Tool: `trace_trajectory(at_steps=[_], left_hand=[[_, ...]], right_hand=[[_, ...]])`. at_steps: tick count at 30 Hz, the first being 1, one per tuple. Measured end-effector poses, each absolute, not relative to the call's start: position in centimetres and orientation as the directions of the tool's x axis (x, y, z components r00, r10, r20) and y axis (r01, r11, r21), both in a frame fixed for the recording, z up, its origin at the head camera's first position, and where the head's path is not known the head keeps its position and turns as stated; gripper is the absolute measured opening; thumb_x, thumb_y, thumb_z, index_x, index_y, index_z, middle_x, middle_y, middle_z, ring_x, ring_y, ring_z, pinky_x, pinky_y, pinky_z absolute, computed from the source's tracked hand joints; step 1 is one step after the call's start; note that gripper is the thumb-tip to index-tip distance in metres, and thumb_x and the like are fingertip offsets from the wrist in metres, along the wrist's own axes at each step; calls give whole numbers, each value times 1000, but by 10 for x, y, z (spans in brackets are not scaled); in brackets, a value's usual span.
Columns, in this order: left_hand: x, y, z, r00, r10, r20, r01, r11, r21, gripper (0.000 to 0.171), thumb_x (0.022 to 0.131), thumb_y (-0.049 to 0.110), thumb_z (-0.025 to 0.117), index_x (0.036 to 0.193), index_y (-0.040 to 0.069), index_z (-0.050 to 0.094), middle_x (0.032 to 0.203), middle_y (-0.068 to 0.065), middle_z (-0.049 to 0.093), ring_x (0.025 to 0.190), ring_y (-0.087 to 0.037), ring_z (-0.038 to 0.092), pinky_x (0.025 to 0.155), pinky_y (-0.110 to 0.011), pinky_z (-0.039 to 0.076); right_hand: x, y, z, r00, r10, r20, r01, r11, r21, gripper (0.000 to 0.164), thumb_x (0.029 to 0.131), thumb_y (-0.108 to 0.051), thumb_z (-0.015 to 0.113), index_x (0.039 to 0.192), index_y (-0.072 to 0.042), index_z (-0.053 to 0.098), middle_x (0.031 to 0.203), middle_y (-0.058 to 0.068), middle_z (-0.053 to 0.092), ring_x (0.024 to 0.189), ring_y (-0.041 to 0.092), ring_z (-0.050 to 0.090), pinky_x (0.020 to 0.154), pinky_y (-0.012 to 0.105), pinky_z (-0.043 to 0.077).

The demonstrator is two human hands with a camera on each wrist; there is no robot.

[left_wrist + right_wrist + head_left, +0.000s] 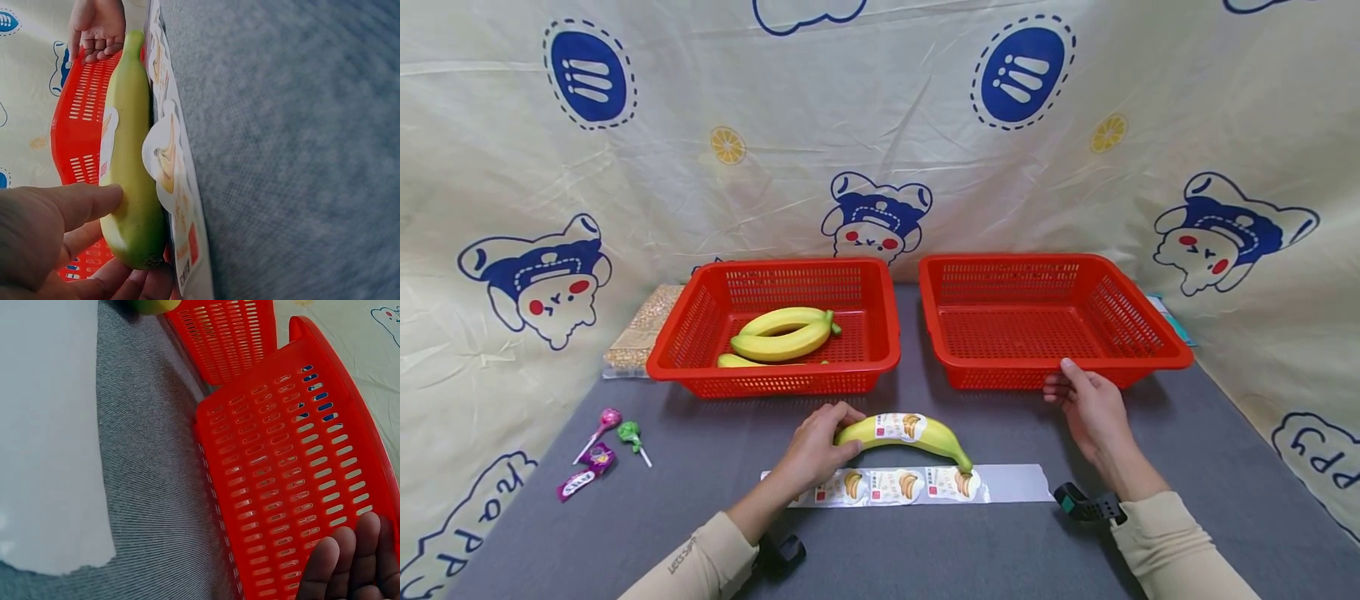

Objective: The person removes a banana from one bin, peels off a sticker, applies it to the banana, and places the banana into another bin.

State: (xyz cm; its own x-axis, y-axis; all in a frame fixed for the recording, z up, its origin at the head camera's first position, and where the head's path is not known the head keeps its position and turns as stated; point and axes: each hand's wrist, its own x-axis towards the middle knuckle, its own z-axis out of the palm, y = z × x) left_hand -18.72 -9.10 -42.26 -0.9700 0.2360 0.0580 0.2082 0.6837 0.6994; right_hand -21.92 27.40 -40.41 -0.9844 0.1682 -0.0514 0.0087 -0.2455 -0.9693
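Observation:
My left hand (pixel 823 446) holds a yellow-green banana (pixel 917 442) by its left end, thumb on the near side. A white label with a banana picture (pixel 901 427) is stuck on its upper side. Beneath the banana and the left hand lies a pale strip (pixel 1018 483) of similar labels, its right end bare. My right hand (pixel 1093 408) is at the front of the right red basket (pixel 958 373), loosely curled; the thumb overlaps the rim in the head view. In the right wrist view its fingers (pixel 342 556) show beside the slotted wall.
The left red basket (pixel 775 385) contains several bananas (pixel 790 342). A bag of grains (pixel 643 329) stands behind its left side. Lollipops (pixel 628 432) and purple-wrapped candy (pixel 597 460) lie at the left. Behind the baskets hangs a printed cloth (pixel 775 208). A teal-and-white packet (pixel 1172 321) peeks out at the right.

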Motion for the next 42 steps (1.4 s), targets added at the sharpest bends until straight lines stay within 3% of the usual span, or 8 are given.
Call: trace_trajectory(at_steps=[10,21,30,42], left_hand=[[-185,-87,-411,-961,261,93,255,696,671,27,81,18,71,108,18,65,101,-1,66,85,-13,53,77,-33,41],[-190,-61,-361,-922,304,240,382,614,691,33,80,17,72,112,19,65,106,0,66,87,-11,54,75,-27,44],[-220,-24,-328,-922,285,263,385,598,703,39,84,21,70,121,17,59,117,-3,61,97,-15,54,80,-27,49],[-263,33,-318,-945,266,189,322,662,677,41,86,25,67,125,18,58,115,-2,61,96,-13,54,79,-25,49]], right_hand=[[-218,277,-404,-985,173,-24,-23,-267,-964,23,89,-32,63,83,-10,70,75,-3,70,69,9,61,67,21,51],[-218,278,-406,-984,178,-18,-27,-248,-968,21,91,-29,60,81,-13,70,73,-5,69,69,8,60,67,20,51],[-217,275,-405,-981,190,-46,3,-223,-975,21,88,-34,63,81,-15,69,74,-7,68,70,8,59,67,19,51],[-218,277,-406,-980,195,-45,4,-209,-978,23,89,-33,62,84,-11,69,75,-5,69,71,9,59,67,19,51]])
